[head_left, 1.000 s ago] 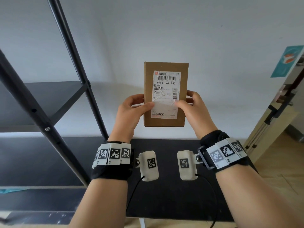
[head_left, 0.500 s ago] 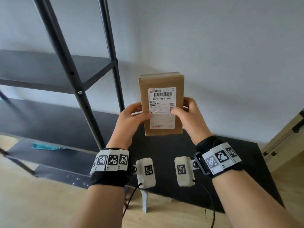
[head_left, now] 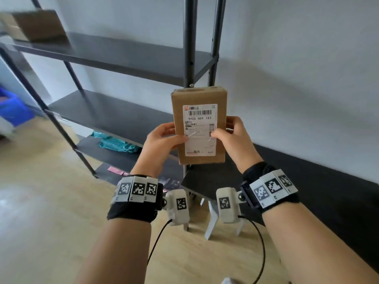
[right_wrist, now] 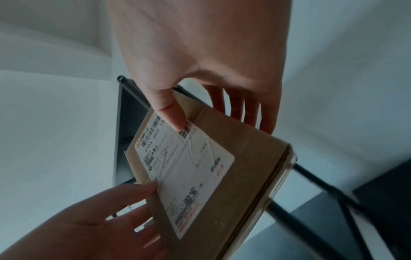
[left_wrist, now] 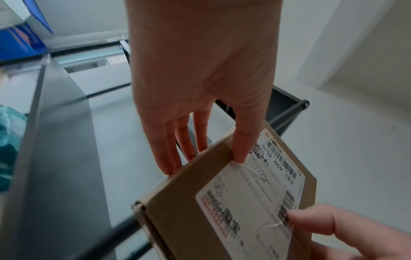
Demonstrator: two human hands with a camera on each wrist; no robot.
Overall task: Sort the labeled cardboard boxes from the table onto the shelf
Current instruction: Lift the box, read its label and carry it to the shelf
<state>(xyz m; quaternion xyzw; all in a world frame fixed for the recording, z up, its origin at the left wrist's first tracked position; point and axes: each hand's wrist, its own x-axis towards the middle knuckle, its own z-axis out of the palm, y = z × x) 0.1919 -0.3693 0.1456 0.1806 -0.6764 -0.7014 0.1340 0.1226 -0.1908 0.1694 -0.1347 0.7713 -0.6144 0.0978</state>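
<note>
I hold a flat brown cardboard box upright in front of me, its white shipping label facing me. My left hand grips its left edge, thumb on the label and fingers behind. My right hand grips the right edge the same way. In the left wrist view the box shows with my left thumb on the label. The right wrist view has the box pinched between thumb and fingers. The black metal shelf stands behind and to the left.
Another cardboard box sits on the shelf's upper board at far left. A teal bag lies on a lower board. The black table runs along the wall at right. A blue bin stands at far left. Wooden floor lies below.
My view has swung left from the table toward the shelf, and the box has travelled with both hands, still held upright. More shelf boards and another box have come into view.
</note>
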